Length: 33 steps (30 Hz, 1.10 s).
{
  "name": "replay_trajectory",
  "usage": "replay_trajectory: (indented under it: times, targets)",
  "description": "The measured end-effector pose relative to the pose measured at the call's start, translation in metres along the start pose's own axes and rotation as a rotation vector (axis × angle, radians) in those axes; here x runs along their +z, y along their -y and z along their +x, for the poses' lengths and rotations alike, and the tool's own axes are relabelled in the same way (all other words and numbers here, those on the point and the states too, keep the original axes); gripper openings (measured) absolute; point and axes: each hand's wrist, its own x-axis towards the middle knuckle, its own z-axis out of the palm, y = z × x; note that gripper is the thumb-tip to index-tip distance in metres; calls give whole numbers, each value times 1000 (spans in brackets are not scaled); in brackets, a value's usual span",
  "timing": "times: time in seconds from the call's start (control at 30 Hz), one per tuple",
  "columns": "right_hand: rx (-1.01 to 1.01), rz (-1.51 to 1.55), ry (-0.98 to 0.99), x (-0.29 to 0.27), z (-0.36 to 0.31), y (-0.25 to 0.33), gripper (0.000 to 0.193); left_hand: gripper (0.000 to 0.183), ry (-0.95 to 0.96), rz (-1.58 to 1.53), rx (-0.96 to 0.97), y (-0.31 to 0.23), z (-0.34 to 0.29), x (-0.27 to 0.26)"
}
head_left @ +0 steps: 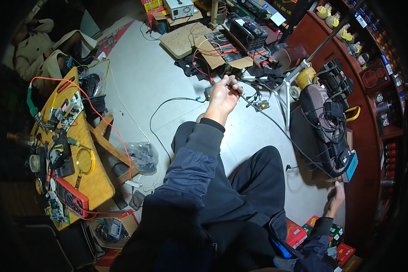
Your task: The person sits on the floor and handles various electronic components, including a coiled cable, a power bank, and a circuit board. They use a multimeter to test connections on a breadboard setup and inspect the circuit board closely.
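Near the middle of the view, my left hand [222,99] is raised with its fingers curled closed around a black cable [276,123]. From there the cable slopes down to the right, towards a long black appliance [313,106] with a coiled cord on its side. Just beyond the fingers is a small red clip [211,80]; whether the hand touches it I cannot tell. Low on the right, my right hand [335,198] hangs beside the lower end of the appliance and a blue-sided box [350,167]. Its visible fingers are extended, with nothing seen in them.
A wooden bench [95,174] at left holds a magnifying glass [85,162], a red multimeter [72,196] and circuit boards. Ahead lie cardboard [215,55] and a black battery-like box [248,34]. Red cabinets [369,149] line the right. Another person [34,50] sits far left.
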Motion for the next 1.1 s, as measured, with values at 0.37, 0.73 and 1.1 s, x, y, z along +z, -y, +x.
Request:
replay_trajectory:
  times: [0.37, 0.73, 1.1]
  targets:
    - [281, -106, -25, -23, 17, -103, 21, 20, 567, 777, 351, 30, -67, 17]
    - [200, 54, 23, -2, 39, -75, 21, 23, 565, 825, 352, 59, -68, 14]
    - [160, 336, 176, 34, 27, -40, 39, 37, 502, 959, 257, 81, -61, 17]
